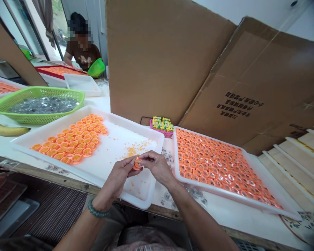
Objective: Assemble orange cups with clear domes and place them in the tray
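My left hand [122,171], with a green bead bracelet on its wrist, is closed round the edge of a small round orange plastic piece [137,165]. The fingertips of my right hand [157,168] pinch the same piece from the other side; whether they also hold a smaller part is hidden. Both hands are over the right end of a white tray [115,139]. Rows of orange round pieces filled with yellow grains [75,141] cover the tray's left part. Loose yellow grains [132,150] lie scattered just beyond my fingers.
To the right stands a white tray [214,186] full of orange pieces with clear covers. Small clear covers [197,193] lie between the trays. A green basket [36,118], a banana [9,129] and a pink basket [167,134] are nearby. Cardboard [159,62] rises behind. A co-worker [82,52] sits far left.
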A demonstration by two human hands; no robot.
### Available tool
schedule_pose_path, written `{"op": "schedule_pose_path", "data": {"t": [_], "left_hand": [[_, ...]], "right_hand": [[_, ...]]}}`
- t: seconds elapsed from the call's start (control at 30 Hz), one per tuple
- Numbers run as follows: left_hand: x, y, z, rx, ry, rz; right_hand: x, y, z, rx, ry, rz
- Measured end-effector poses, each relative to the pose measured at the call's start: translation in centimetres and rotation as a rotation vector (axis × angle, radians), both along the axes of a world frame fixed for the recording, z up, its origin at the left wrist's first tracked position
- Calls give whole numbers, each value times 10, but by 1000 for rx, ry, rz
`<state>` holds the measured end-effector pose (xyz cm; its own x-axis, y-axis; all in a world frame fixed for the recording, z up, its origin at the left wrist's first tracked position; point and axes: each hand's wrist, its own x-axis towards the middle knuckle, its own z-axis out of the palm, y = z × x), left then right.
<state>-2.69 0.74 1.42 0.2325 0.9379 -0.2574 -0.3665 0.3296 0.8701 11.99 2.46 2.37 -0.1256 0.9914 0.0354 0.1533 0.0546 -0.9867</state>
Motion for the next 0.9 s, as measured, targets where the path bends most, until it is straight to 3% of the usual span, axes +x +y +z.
{"op": "schedule_pose_path", "data": {"t": [0.3, 0.57, 0.77, 0.9], "left_hand": [[-2, -2, -7, 120, 41, -70], [-2, -4, -6, 165, 255, -55], [-4, -5, -8, 225, 225, -153], [-5, -6, -7, 214, 150, -193]], "right_hand": [[-3, -2, 6, -135, 106, -37], [-2, -13, 6, 59, -95, -121], [4, -10, 9, -107, 60, -44], [10, -6, 2, -187, 160, 36]]}}
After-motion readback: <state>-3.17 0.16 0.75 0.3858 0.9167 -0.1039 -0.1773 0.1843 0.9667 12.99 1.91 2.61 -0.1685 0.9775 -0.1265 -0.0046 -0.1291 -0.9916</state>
